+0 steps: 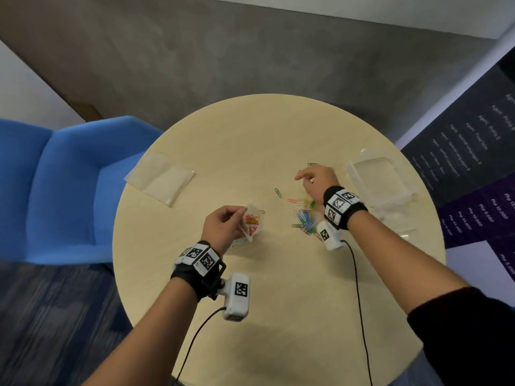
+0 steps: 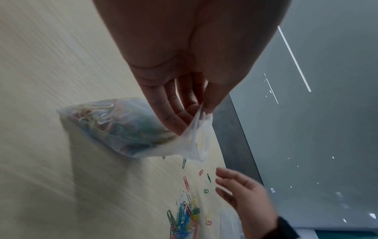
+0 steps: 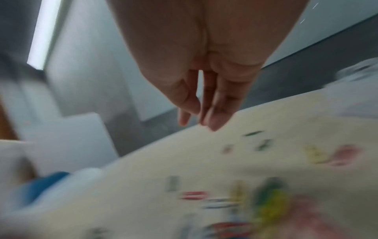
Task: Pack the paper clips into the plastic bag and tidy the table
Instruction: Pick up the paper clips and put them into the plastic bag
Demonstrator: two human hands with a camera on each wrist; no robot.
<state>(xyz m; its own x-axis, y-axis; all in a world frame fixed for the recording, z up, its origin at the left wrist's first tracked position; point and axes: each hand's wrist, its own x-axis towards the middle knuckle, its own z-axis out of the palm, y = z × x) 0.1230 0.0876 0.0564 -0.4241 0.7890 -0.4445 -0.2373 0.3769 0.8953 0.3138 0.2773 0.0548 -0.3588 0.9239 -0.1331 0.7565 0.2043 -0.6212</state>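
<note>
From the head view I record the left hand point(image 1: 223, 227) pinching between thumb and fingers the rim of the small clear plastic bag point(image 1: 252, 222), part-filled with coloured paper clips, its bottom resting on the round pale wooden table point(image 1: 278, 316) just left of centre. The right hand point(image 1: 317, 182) hovers at about 2 o'clock from the bag, fingers loosely extended and, as far as the blurred wrist view allows, holding nothing. The loose heap of coloured wire paper clips point(image 1: 305, 218) lies at 3 o'clock from the bag, strays scattered beyond it; a flat clear empty bag point(image 1: 160, 178) lies at 10 o'clock and a clear plastic box point(image 1: 381, 179) at 2 o'clock near the rim.
</note>
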